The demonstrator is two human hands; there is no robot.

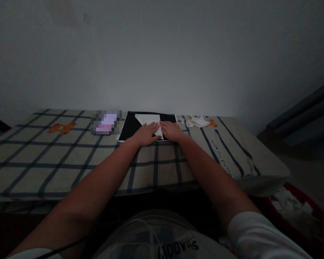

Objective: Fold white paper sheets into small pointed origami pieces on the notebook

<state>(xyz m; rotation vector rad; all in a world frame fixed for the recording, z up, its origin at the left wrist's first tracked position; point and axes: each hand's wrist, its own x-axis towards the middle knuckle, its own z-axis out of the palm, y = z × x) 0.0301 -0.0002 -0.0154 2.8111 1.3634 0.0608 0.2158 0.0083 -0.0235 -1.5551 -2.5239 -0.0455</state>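
A white sheet of paper (148, 118), folded to a pointed, triangular shape, lies on a black, spiral-holed pad (129, 126) at the middle of the table. My left hand (146, 134) rests flat on the lower part of the paper, its fingers and thumb spread apart. Close beside it, my right hand (171, 131) lies palm down at the paper's right edge, fingers extended toward the left hand. The two hands nearly meet at the fingertips. Part of the paper's near edge is hidden under them.
A checked cloth (70, 154) covers the table, which stands against a grey wall (162, 57). A blurred-out phone-like object (107, 123) lies left of the pad. Loose white paper pieces (200, 121) sit to its right. A red bin (317, 205) with crumpled paper stands at lower right.
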